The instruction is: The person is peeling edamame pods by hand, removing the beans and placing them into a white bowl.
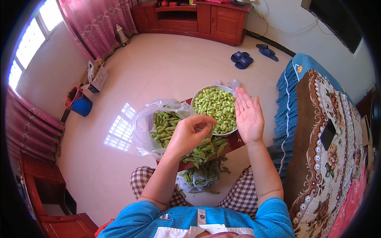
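My left hand (pixel 193 131) is over the small red table (pixel 238 141), its thumb and forefinger pinched on what looks like a blurred green pod (pixel 210 132). Flat, with its palm showing, my right hand (pixel 250 119) is raised at the right rim of a white bowl (pixel 193 96); nothing lies in it. Shelled green beans (pixel 212 102) fill that bowl. On the left, a clear plastic bag (pixel 141 126) holds whole soybean pods (pixel 163 126). Loose pods and husks (pixel 205 153) are heaped at the table's near edge, partly behind my left hand.
Between my knees, a plastic bag (pixel 196 184) with pods and husks sits on the tiled floor (pixel 89 166). A sofa with a patterned cover (pixel 315 166) flanks my right and bears a black phone (pixel 328 134). Farther off are a blue bin (pixel 82 104), slippers (pixel 242 60) and a wooden cabinet (pixel 205 20).
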### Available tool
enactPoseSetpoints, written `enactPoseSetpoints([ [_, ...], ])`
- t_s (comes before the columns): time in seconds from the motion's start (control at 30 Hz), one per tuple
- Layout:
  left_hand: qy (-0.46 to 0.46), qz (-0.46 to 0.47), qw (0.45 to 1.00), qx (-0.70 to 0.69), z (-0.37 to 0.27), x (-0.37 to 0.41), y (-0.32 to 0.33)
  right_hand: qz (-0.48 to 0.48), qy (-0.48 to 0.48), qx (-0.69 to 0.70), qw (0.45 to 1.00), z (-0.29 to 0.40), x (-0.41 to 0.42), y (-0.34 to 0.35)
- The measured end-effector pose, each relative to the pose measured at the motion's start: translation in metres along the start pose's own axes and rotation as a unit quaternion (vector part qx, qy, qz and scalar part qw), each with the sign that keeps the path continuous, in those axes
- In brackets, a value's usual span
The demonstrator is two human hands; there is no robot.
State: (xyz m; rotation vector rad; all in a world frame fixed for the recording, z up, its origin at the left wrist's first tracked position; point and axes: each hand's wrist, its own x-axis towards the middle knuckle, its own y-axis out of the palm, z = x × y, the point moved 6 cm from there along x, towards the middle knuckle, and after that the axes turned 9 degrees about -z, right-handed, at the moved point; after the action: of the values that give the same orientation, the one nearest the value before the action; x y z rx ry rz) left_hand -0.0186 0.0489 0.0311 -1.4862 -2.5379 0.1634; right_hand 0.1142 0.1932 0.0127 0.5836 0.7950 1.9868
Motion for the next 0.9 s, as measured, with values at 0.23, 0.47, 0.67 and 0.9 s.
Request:
enactPoseSetpoints([
  [0.23, -0.044, -0.047, 0.994, -0.090, -0.003, 0.000, -0.005, 0.116, 0.040, -0.268, 0.955, -0.008, -0.020, 0.017],
  [0.47, -0.020, -0.049, 0.995, -0.084, -0.003, 0.005, -0.018, 0.136, -0.017, -0.371, 0.919, -0.018, -0.034, 0.034],
  [0.67, 0.025, -0.197, 0.979, 0.049, -0.018, -0.001, -0.070, 0.236, -0.019, -0.445, 0.864, -0.018, -0.043, 0.047],
  [0.9, -0.001, -0.167, 0.930, 0.326, -0.009, -0.011, -0.096, 0.335, -0.083, -0.528, 0.776, -0.030, -0.051, 0.048],
])
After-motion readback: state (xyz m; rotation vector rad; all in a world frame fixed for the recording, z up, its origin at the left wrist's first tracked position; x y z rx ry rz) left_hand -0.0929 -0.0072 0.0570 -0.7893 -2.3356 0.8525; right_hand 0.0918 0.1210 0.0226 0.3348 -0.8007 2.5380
